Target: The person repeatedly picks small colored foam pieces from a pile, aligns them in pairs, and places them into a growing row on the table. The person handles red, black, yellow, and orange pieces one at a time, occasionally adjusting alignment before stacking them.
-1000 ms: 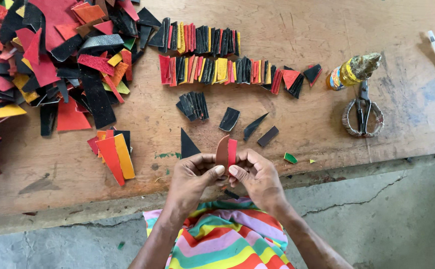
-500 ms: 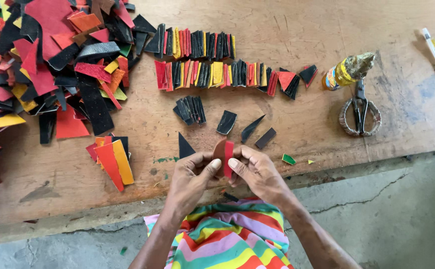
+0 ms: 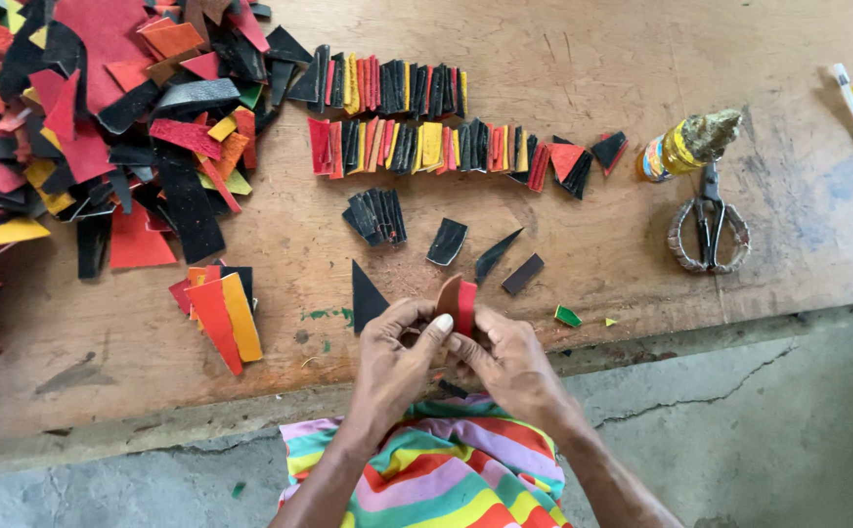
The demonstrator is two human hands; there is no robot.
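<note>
- Your left hand [image 3: 395, 354] and right hand [image 3: 501, 357] meet at the near edge of the wooden table [image 3: 583, 244], fingertips pinched together on a small folded red piece [image 3: 458, 301] that stands upright between them.
- The fold is held only by your fingertips; if either pinch slackens, I judge the stiff piece would spring open or slip out over the table edge towards your lap.
- Just beyond your left hand lies a black triangle [image 3: 366, 298]; beyond your right, three dark offcuts [image 3: 485, 256]. A sweep of a wrist could scatter them.
- Farther ahead stand two rows of folded pieces [image 3: 416, 117], packed on edge; a knock to one end could topple the lot.
- Well off to the right of your right hand lie the scissors [image 3: 708, 227], touching the glue bottle [image 3: 685, 145] on its side. A blind reach there could nick you or roll the bottle.
</note>
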